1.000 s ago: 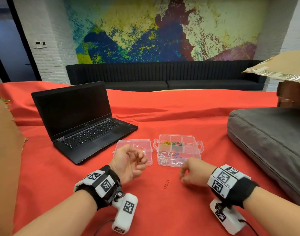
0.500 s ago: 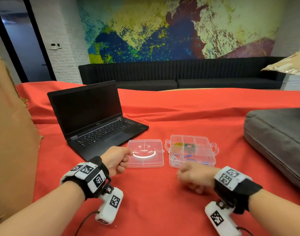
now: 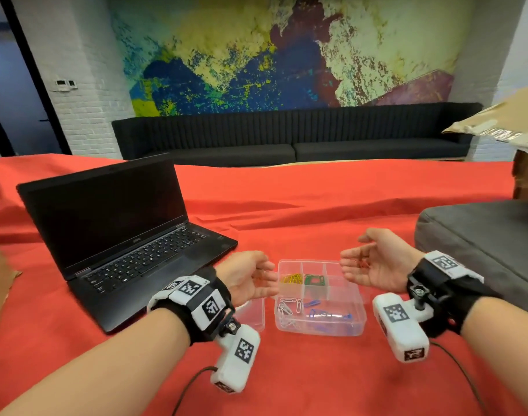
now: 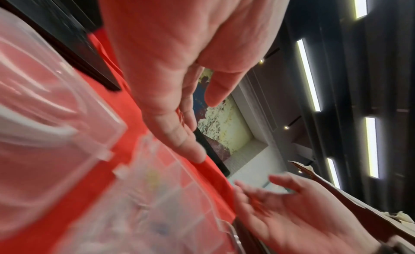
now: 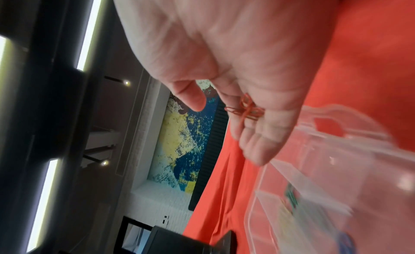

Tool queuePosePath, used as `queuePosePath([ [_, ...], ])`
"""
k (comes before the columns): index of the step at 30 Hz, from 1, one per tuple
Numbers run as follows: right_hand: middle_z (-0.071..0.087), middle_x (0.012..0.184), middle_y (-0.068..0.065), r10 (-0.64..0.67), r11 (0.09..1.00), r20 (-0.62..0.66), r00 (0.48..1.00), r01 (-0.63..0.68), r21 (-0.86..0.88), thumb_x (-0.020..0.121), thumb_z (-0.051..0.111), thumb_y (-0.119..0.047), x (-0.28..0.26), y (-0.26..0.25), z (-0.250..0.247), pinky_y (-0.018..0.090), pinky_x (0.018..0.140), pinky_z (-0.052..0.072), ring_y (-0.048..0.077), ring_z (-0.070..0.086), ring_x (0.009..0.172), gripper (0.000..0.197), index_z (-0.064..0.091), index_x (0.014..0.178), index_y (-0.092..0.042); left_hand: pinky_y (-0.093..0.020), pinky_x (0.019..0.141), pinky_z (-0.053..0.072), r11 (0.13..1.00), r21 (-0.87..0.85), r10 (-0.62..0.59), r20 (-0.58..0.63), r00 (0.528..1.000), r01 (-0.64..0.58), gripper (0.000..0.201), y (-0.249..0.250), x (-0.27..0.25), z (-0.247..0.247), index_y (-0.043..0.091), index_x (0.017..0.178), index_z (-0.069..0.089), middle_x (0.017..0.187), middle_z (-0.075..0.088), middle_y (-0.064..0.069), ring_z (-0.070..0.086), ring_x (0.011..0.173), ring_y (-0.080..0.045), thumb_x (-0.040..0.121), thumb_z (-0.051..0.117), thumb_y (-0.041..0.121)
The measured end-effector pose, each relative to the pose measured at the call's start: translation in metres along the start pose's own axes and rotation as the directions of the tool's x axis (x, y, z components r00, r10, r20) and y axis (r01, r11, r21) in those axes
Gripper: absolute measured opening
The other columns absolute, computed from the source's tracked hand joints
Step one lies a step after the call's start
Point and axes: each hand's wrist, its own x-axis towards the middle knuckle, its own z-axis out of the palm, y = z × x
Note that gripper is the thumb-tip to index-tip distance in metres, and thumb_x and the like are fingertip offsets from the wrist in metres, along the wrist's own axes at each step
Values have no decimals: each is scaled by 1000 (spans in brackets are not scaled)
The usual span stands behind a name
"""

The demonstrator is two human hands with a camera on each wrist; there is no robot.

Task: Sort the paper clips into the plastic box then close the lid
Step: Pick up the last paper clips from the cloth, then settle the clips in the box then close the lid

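Right wrist view alone shows red paper clips (image 5: 244, 108) lying loose in the spread right grip (image 3: 373, 267); left grip (image 3: 250, 277) spread, holding nothing; plastic box (image 3: 351, 321) between both, lid (image 3: 255, 315) open beneath left grip; red desk (image 3: 316, 223) bare beyond.

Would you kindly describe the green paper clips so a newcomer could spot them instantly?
On the red tablecloth, right of the laptop, sits a clear plastic box. The green paper clips fill its far middle compartment, beside the yellow clips: the only green pile.
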Motion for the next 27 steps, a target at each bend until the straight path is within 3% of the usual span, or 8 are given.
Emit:
queuePosePath([
  [2, 52, 77, 17, 4, 1000, -46, 999, -5, -30, 88, 38, -30, 18, -9, 0, 38, 71, 49, 29, 53, 71, 35, 53, 85, 1, -37, 68, 55, 1000, -3, -10, 37, 999, 10, 27, 9, 14, 21, 1, 80, 53, 74, 53, -15, 55, 67, -25, 98, 40, 17],
  [7, 43, 74, 15, 28, 999, -107, 994, -30, -19, 86, 41, -33, 42, -14, 0, 32, 61, 39, 27, 43, 61, 29, 44, 81, -5, -38, 70, 50, 998, 34, -57, 97, 994, 54, 29, 21, 47, 68, 2, 80, 48, 75, 49, -15, 52, 65, -27, 99, 37, 21],
  [12, 49, 94, 21, 26, 993, -109, 994, -39, -115, 93, 33, -27, 41, -10, -4, 42, 96, 38, 37, 48, 100, 34, 48, 90, 3, -32, 60, 42, 994, 71, -97, 126, 987, 89, 29, 22, 64, 100, 5, 79, 42, 72, 44, -13, 44, 60, -24, 97, 38, 28],
  [15, 51, 85, 19, -14, 983, -146, 989, -14, -184, 92, 34, -20, 35, -9, -8, 37, 77, 43, 33, 53, 85, 29, 49, 80, 1, -33, 64, 44, 992, 69, -112, 156, 981, 103, 32, 20, 68, 111, 2, 98, 44, 90, 46, -17, 48, 69, -25, 97, 39, 34],
  [18, 52, 79, 15, -110, 942, -199, 974, 39, -334, 89, 39, -12, 29, -7, -10, 30, 62, 41, 26, 52, 67, 20, 50, 74, -5, -41, 94, 43, 991, 95, -106, 177, 978, 90, 47, 18, 67, 114, -1, 125, 39, 125, 42, -24, 52, 111, -35, 98, 37, 37],
  [20, 53, 78, 12, -203, 872, -219, 955, 74, -484, 86, 45, -10, 27, -1, -11, 28, 58, 41, 23, 50, 61, 14, 55, 78, -5, -37, 81, 46, 984, 179, -18, 129, 991, -6, 39, 17, 64, 109, 0, 118, 43, 113, 47, -20, 54, 85, -27, 98, 39, 33],
  [24, 57, 77, 14, -279, 603, -158, 947, 45, -797, 83, 56, -16, 26, 25, -13, 29, 50, 42, 25, 52, 61, 32, 63, 107, 4, -32, 55, 46, 712, 666, 206, 103, 973, -221, 17, 13, 53, 74, 5, 96, 58, 82, 50, -14, 49, 63, -25, 90, 43, 10],
  [27, 62, 83, 9, -195, 628, -116, 974, 33, -777, 82, 63, -10, 25, 49, -10, 30, 45, 55, 19, 61, 55, 49, 48, 129, -8, -30, 61, 48, 396, 899, 180, 124, 976, -188, 28, 7, 38, 41, 3, 104, 68, 87, 63, -16, 55, 69, -26, 88, 49, 15],
])
